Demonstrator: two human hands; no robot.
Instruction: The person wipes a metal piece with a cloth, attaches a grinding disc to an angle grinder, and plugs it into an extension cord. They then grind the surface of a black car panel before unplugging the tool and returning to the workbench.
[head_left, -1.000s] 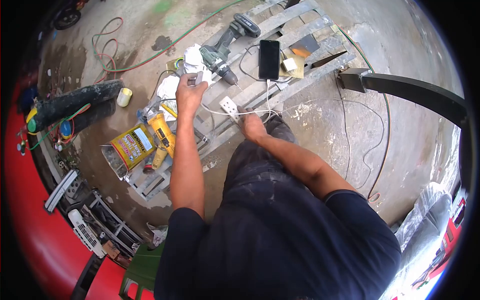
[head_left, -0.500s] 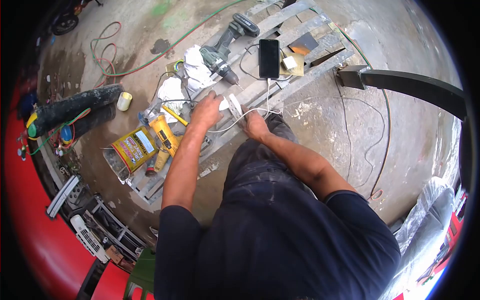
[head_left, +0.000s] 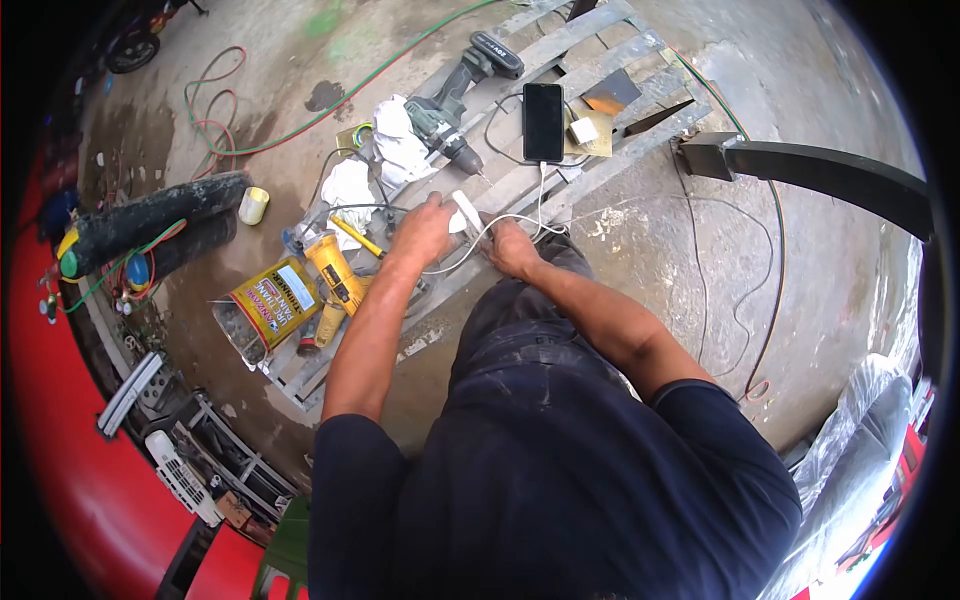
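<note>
A narrow white piece [head_left: 467, 213] stands between my two hands over the metal bench; its kind cannot be made out. My right hand [head_left: 512, 246] is closed around its near end, with some fingers hidden. Beside it, my left hand [head_left: 422, 232] is closed on a small white scrap [head_left: 457, 222], which touches or nearly touches the piece. A white cable [head_left: 541, 195] runs from a black phone [head_left: 543, 122] and passes close to both hands. A cordless drill [head_left: 445, 130] lies beyond my left hand, its bit pointing toward the hands.
Left on the slatted bench [head_left: 600, 45] are white rags [head_left: 350, 187], a yellow angle grinder [head_left: 335, 272] and a cut-open thinner can [head_left: 270, 308]. A white charger [head_left: 582, 131] lies by the phone. Gas cylinders [head_left: 150, 222] and a hose [head_left: 330, 118] are on the floor. A dark metal beam [head_left: 830, 162] stands at right.
The left hand and its small white scrap have come closer to the narrow white piece, which has tilted a little. The right hand keeps its hold. The whole view has shifted slightly.
</note>
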